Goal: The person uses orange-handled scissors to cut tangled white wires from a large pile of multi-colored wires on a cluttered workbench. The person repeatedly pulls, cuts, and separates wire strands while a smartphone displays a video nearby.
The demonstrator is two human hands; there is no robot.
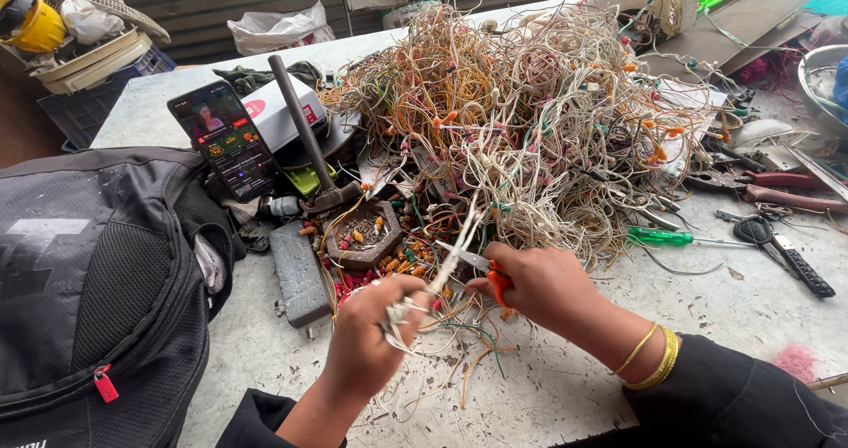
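My left hand [371, 337] is closed around a bunch of pale wires [439, 276] that run up toward a big tangled heap of thin wires [530, 121]. My right hand [543, 284], with gold bangles at the wrist, grips orange-handled scissors [481, 267] whose blades meet the held wires just above my left fist. Cut wire scraps and small coloured beads [397, 262] lie on the table around both hands. A hexagonal wooden dish [362, 234] holding small bits sits just beyond my left hand.
A black backpack [97, 289] fills the left. A phone [225, 139] with a lit screen leans behind it, beside a hammer [309, 143] and a white box [283, 112]. A green screwdriver [662, 236], pliers [768, 183] and keys [777, 240] lie to the right.
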